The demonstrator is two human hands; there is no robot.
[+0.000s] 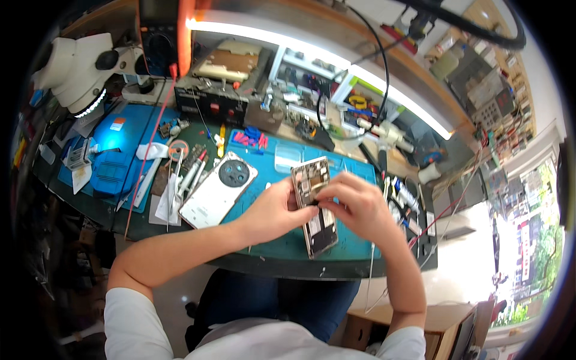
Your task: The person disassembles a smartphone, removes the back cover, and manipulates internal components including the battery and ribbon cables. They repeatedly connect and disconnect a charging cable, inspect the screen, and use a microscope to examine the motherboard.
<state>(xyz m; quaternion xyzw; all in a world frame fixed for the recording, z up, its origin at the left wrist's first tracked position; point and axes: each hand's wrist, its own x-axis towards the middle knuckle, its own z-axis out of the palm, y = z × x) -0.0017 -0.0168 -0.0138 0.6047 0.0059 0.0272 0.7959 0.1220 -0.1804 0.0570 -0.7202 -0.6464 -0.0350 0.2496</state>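
Observation:
An opened smartphone [322, 231], its inner boards and dark battery showing, is tilted up above the blue-green work mat [270, 237]. My left hand [275, 207] grips it by the left edge, thumb lying across its middle. Over the upper half of the phone, my right hand [355, 201] has its thumb and fingers pinched together at the inner parts. Whatever sits between those fingertips is too small to make out. To the left of my left hand lies a white phone back cover [216, 195] with a round dark camera ring.
A white microscope [78, 72] with a lit ring stands at the far left above a blue mat. Tweezers and pens [191, 174] lie left of the cover. A clear plastic box [288, 157] sits behind the phone. Bottles and tools [405, 201] crowd the right edge. Cables hang overhead.

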